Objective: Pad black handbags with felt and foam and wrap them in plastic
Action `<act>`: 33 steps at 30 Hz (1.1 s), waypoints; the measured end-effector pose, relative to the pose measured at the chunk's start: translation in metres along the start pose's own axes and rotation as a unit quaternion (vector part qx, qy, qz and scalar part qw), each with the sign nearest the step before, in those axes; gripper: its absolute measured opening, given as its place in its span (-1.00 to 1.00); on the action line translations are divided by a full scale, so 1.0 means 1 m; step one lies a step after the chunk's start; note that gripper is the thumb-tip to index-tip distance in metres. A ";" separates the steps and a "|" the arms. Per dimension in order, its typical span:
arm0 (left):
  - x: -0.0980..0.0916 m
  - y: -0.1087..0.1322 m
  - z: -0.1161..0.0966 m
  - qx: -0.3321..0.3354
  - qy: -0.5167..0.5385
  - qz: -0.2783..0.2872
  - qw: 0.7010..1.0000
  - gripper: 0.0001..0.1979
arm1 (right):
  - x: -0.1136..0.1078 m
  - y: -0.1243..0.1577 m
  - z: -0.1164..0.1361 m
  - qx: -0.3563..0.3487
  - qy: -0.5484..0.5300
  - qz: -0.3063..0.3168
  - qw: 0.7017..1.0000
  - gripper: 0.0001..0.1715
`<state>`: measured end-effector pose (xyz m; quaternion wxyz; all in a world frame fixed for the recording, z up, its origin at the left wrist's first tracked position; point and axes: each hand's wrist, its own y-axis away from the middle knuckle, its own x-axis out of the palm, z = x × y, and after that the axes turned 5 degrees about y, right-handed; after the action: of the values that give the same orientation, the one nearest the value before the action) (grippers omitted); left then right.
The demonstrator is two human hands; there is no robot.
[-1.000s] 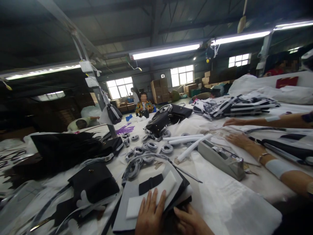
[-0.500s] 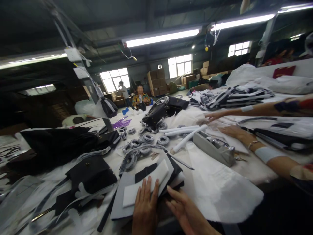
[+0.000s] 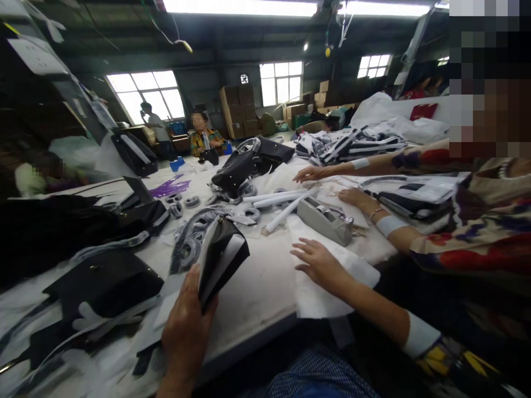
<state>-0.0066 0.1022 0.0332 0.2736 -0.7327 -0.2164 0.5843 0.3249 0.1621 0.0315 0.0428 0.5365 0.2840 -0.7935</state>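
Note:
My left hand [image 3: 188, 315] grips a black handbag [image 3: 226, 249] by its lower edge and holds it tilted up on its side. Pale padding shows on the bag, and its wrapped handle [image 3: 182, 237] arches to the left over the table. Fingers spread, my right hand [image 3: 319, 265] is over a white wrapping sheet [image 3: 357, 276] at the table's front edge; whether it presses on the sheet I cannot tell. Just beyond it stands a grey tape dispenser [image 3: 326, 221]. Under my left wrist lie grey and white flat pieces, partly hidden.
A co-worker's two hands [image 3: 359, 200] reach over the table from the right. Another black bag [image 3: 103, 282] lies at left with wrapped straps. Wrapped coils [image 3: 191, 202], white rolls [image 3: 286, 196], black bags [image 3: 234, 171] and a pile of strips [image 3: 352, 141] cover the far side.
My left hand has lifted and tilted the bag, which lay flat under white padding. My right hand has moved from the bag's side rightward to the white sheet. The view has turned right and down.

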 end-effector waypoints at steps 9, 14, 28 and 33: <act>0.008 0.000 -0.001 0.052 0.020 -0.009 0.998 -0.23 | 0.005 -0.007 -0.060 0.033 0.054 0.061 0.996 -0.86; 0.011 0.001 0.002 0.053 0.029 -0.018 0.998 -0.21 | -0.001 -0.022 -0.034 0.041 0.025 -0.019 0.999 -0.81; 0.010 0.002 0.003 0.044 0.054 -0.013 0.997 -0.20 | 0.039 0.022 0.082 0.084 -0.078 0.167 0.979 -0.15; 0.012 0.003 0.002 0.054 0.067 -0.013 0.996 -0.21 | 0.069 0.001 0.087 0.016 -0.033 0.215 0.976 0.06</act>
<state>-0.0063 0.1081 0.0216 0.3342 -0.7516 -0.1758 0.5408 0.2241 0.1342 -0.0062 0.2133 0.5590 0.1472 -0.7876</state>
